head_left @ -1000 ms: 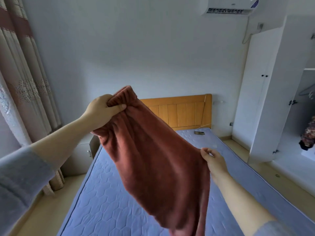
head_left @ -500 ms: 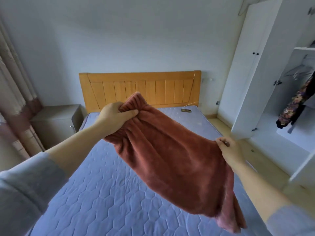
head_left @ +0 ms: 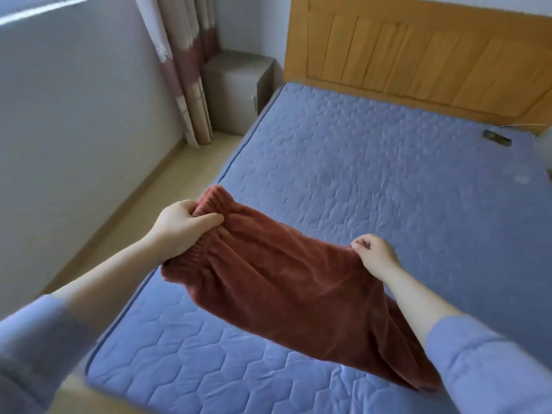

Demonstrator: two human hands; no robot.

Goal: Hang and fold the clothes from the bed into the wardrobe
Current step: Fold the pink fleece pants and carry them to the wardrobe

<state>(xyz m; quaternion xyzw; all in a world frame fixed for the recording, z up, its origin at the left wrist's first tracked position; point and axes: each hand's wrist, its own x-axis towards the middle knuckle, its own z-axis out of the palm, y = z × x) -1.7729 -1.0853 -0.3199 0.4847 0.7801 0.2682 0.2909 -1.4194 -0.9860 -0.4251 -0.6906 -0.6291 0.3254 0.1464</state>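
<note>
Rust-brown fleece trousers [head_left: 286, 288] hang stretched between my hands, just above the near left part of the blue quilted mattress [head_left: 373, 180]. My left hand [head_left: 182, 225] grips the bunched elastic waistband at the left. Further right, my right hand [head_left: 375, 253] pinches the far edge of the cloth. The legs droop toward the lower right, under my right forearm. The wardrobe is out of view.
A wooden headboard [head_left: 418, 55] stands at the far end of the bed. A small dark object [head_left: 497, 138] lies on the mattress near it. A grey bedside cabinet [head_left: 236, 88] and a curtain [head_left: 188, 70] stand by the left wall, with a strip of floor [head_left: 167, 186] beside the bed.
My view has swung down and left, and the wardrobe has left the frame. Both hands have lowered the trousers from chest height to just above the mattress, still holding the same places.
</note>
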